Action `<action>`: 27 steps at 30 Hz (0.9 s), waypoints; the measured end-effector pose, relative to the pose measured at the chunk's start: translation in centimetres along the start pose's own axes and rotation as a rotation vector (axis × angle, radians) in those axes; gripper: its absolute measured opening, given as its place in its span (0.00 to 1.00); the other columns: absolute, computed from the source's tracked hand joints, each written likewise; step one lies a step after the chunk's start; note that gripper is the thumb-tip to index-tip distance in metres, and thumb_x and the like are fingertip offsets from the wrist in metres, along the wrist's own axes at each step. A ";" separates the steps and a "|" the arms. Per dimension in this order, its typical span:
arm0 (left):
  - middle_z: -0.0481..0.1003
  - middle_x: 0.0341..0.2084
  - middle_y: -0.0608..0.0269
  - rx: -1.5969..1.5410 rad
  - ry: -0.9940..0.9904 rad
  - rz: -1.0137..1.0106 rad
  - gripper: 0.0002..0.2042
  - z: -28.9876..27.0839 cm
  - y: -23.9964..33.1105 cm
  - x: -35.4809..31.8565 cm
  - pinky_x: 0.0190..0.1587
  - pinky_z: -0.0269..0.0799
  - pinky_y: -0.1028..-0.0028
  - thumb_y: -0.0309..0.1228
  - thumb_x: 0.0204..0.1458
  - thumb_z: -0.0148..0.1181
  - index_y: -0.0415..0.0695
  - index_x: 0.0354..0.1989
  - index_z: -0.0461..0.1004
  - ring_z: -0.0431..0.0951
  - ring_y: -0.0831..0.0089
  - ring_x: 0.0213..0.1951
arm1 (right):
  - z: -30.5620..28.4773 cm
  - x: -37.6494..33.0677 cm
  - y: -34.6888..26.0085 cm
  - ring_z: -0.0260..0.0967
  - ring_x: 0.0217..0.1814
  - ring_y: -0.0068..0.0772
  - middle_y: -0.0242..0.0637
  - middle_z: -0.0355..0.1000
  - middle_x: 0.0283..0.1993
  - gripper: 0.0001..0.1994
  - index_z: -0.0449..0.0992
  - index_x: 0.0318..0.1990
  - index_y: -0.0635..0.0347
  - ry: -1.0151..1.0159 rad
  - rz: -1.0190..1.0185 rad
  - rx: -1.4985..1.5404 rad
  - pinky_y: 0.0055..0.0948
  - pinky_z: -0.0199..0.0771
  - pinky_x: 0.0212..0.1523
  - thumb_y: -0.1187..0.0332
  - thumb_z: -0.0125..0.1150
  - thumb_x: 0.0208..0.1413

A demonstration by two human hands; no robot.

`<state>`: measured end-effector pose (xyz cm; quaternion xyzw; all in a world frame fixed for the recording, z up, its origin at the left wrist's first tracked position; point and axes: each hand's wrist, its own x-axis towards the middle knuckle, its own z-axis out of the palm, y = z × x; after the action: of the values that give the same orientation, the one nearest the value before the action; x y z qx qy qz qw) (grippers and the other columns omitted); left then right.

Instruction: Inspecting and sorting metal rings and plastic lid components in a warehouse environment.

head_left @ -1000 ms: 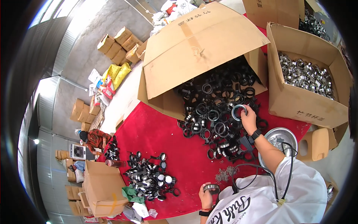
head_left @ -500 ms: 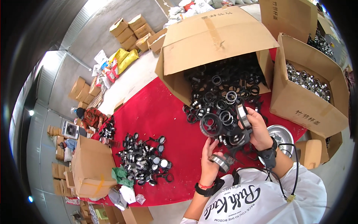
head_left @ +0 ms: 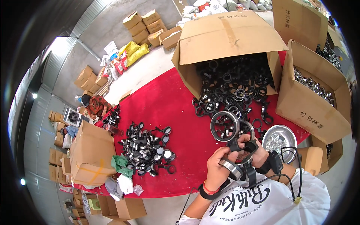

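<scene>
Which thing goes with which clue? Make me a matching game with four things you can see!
Things:
1. silver-banded black ring
2. metal bowl
3. green crumpled bundle
4. yellow sacks

Clues:
A. next to red and white bags
B. between a cardboard box and a heap of black-and-silver parts
C. holds small shiny pieces
D. held by the person's left hand

Right pairs: 1-D, 2-C, 3-B, 4-A.
</scene>
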<state>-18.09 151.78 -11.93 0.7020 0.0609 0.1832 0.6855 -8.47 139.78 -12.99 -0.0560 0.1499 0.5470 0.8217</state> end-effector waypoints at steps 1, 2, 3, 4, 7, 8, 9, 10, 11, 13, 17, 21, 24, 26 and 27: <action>0.67 0.24 0.69 -0.048 -0.005 -0.002 0.07 -0.2 0.1 -0.2 0.24 0.57 0.84 0.25 0.48 0.59 0.34 0.31 0.69 0.61 0.86 0.22 | -0.2 0.1 0.2 0.57 0.19 0.20 0.31 0.61 0.21 0.10 0.64 0.38 0.67 0.000 0.018 0.020 0.19 0.54 0.16 0.74 0.44 0.47; 0.67 0.24 0.69 -0.049 -0.009 0.001 0.07 -0.4 0.4 -0.2 0.24 0.57 0.84 0.25 0.48 0.59 0.34 0.31 0.69 0.61 0.86 0.22 | 0.1 -0.1 0.2 0.57 0.19 0.20 0.31 0.61 0.21 0.10 0.64 0.38 0.67 -0.002 0.014 0.019 0.19 0.54 0.16 0.74 0.44 0.47; 0.67 0.24 0.70 -0.132 -0.031 -0.053 0.08 -0.4 1.0 -0.3 0.24 0.57 0.84 0.27 0.49 0.58 0.35 0.31 0.69 0.61 0.86 0.23 | 0.6 -0.6 0.3 0.57 0.19 0.19 0.30 0.61 0.22 0.11 0.63 0.40 0.66 -0.013 -0.011 -0.019 0.18 0.54 0.16 0.75 0.44 0.47; 0.67 0.24 0.71 -0.214 -0.048 -0.110 0.08 -0.7 1.3 -0.4 0.24 0.58 0.84 0.29 0.50 0.57 0.36 0.31 0.69 0.61 0.86 0.24 | 1.2 -1.0 0.6 0.56 0.19 0.18 0.30 0.62 0.24 0.12 0.63 0.41 0.64 -0.022 -0.030 -0.055 0.17 0.55 0.16 0.75 0.44 0.47; 0.67 0.24 0.70 -0.300 -0.076 -0.170 0.14 -1.0 1.4 -0.7 0.23 0.57 0.84 0.38 0.52 0.55 0.37 0.33 0.68 0.61 0.86 0.22 | 2.9 -2.5 1.2 0.57 0.21 0.17 0.30 0.62 0.29 0.14 0.63 0.43 0.61 -0.059 -0.123 -0.180 0.16 0.55 0.15 0.76 0.45 0.47; 0.68 0.23 0.69 -0.421 -0.079 -0.200 0.16 -0.8 1.7 -0.7 0.22 0.54 0.85 0.41 0.51 0.55 0.37 0.34 0.68 0.60 0.87 0.19 | 3.1 -2.8 1.2 0.58 0.22 0.17 0.31 0.62 0.30 0.14 0.63 0.43 0.61 -0.117 -0.131 -0.238 0.16 0.56 0.15 0.76 0.46 0.47; 0.66 0.22 0.70 -0.423 -0.083 -0.206 0.18 -0.7 1.9 -0.6 0.20 0.50 0.85 0.43 0.51 0.54 0.37 0.34 0.67 0.57 0.87 0.17 | 3.3 -2.7 1.3 0.59 0.23 0.17 0.31 0.62 0.31 0.14 0.63 0.44 0.61 -0.082 -0.189 -0.256 0.15 0.56 0.15 0.76 0.46 0.47; 0.66 0.22 0.70 -0.418 -0.089 -0.204 0.18 -0.8 1.9 -0.6 0.20 0.50 0.85 0.43 0.51 0.54 0.37 0.34 0.67 0.57 0.87 0.17 | 3.4 -2.9 1.4 0.59 0.23 0.17 0.31 0.62 0.31 0.14 0.63 0.44 0.61 -0.087 -0.193 -0.254 0.15 0.56 0.15 0.76 0.46 0.47; 0.66 0.22 0.70 -0.437 -0.110 -0.219 0.18 -1.0 1.6 -0.6 0.20 0.50 0.85 0.43 0.51 0.54 0.37 0.34 0.67 0.57 0.87 0.17 | 3.6 -3.0 1.5 0.59 0.23 0.17 0.31 0.62 0.31 0.14 0.63 0.44 0.61 -0.077 -0.217 -0.254 0.15 0.56 0.15 0.76 0.46 0.47; 0.66 0.22 0.69 -0.454 -0.136 -0.228 0.18 -1.1 1.5 -0.7 0.20 0.51 0.85 0.43 0.51 0.54 0.37 0.34 0.67 0.57 0.87 0.17 | 3.6 -3.2 1.5 0.60 0.23 0.18 0.31 0.62 0.31 0.14 0.62 0.44 0.62 -0.071 -0.241 -0.247 0.15 0.57 0.15 0.76 0.46 0.47; 0.66 0.23 0.68 -0.469 -0.146 -0.222 0.18 -0.8 1.6 -0.4 0.21 0.51 0.85 0.43 0.51 0.54 0.37 0.33 0.67 0.58 0.86 0.17 | 3.6 -3.3 1.3 0.60 0.23 0.18 0.31 0.62 0.31 0.14 0.63 0.44 0.62 -0.086 -0.242 -0.239 0.15 0.57 0.15 0.76 0.46 0.47; 0.66 0.23 0.68 -0.469 -0.154 -0.235 0.18 -0.8 2.1 -0.3 0.22 0.53 0.84 0.44 0.51 0.54 0.38 0.32 0.67 0.58 0.85 0.17 | 3.6 -3.3 1.3 0.59 0.23 0.18 0.32 0.62 0.31 0.14 0.63 0.44 0.62 -0.112 -0.257 -0.284 0.16 0.56 0.15 0.76 0.47 0.47; 0.66 0.23 0.68 -0.457 -0.186 -0.188 0.18 -1.1 1.4 -0.5 0.23 0.55 0.83 0.44 0.50 0.55 0.37 0.32 0.67 0.59 0.85 0.18 | 3.8 -3.3 1.6 0.58 0.22 0.18 0.32 0.62 0.31 0.14 0.63 0.43 0.62 -0.103 -0.307 -0.320 0.16 0.57 0.16 0.76 0.46 0.45; 0.66 0.24 0.68 -0.397 -0.180 -0.202 0.23 -1.2 1.8 -0.5 0.24 0.56 0.82 0.49 0.47 0.56 0.36 0.32 0.67 0.59 0.84 0.19 | 3.5 -2.9 1.5 0.58 0.22 0.18 0.33 0.62 0.31 0.16 0.63 0.43 0.62 -0.155 -0.389 -0.407 0.18 0.59 0.19 0.76 0.46 0.43; 0.66 0.24 0.69 -0.480 -0.224 -0.175 0.26 -1.1 1.9 -0.3 0.25 0.55 0.83 0.51 0.46 0.56 0.36 0.37 0.67 0.60 0.85 0.20 | 4.0 -3.2 1.3 0.58 0.21 0.19 0.34 0.62 0.30 0.17 0.64 0.42 0.62 -0.116 -0.373 -0.435 0.19 0.60 0.21 0.77 0.47 0.39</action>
<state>-19.09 152.62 -10.08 0.5276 -0.0001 0.0537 0.8478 -10.00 138.52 -8.09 -0.2262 -0.0311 0.4079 0.8840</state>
